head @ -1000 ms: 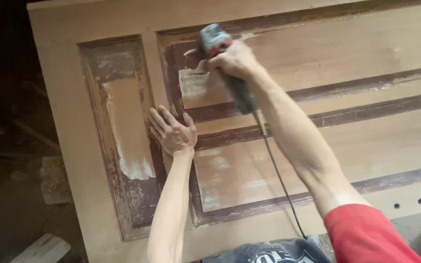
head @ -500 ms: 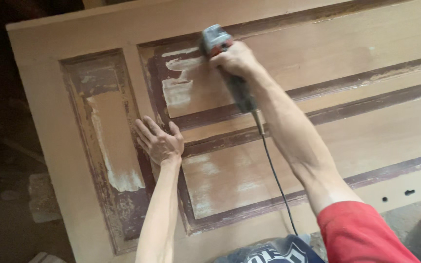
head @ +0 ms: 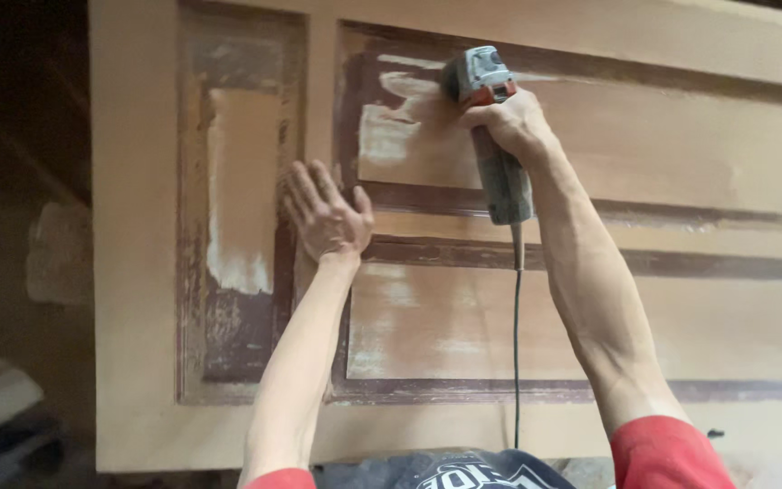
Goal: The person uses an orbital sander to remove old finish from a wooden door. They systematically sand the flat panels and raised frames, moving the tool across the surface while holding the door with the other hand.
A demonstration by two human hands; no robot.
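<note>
Wooden door point(head: 138, 272), one, laid flat, fills most of the view. It has approx. four recessed panels visible: one narrow upright panel point(head: 242, 181) at left, three long ones to its right. Judging by colour, the flat faces and the outer frame are mostly bare, pale wood; dark red-brown paint remains along the panel mouldings, esp. around the narrow panel's lower end and the grooves between the long panels. Whitish patches, prob. filler or primer, show near the top-left corner of the upper long panel point(head: 662, 145).

Arms, two, reach up from the bottom edge; red sleeves at both.

Right hand point(head: 510, 122) is wrapped fully round the body of one grey and orange power sander point(head: 491, 127), head pressed on the upper long panel's top-left corner, on the whitish patch. One black cord point(head: 516, 353) hangs from the tool's rear down past the door's near edge.

Left hand point(head: 326, 215) holds nothing: fingers spread wide, palm flat on the stile between the narrow panel and the long ones.
</note>
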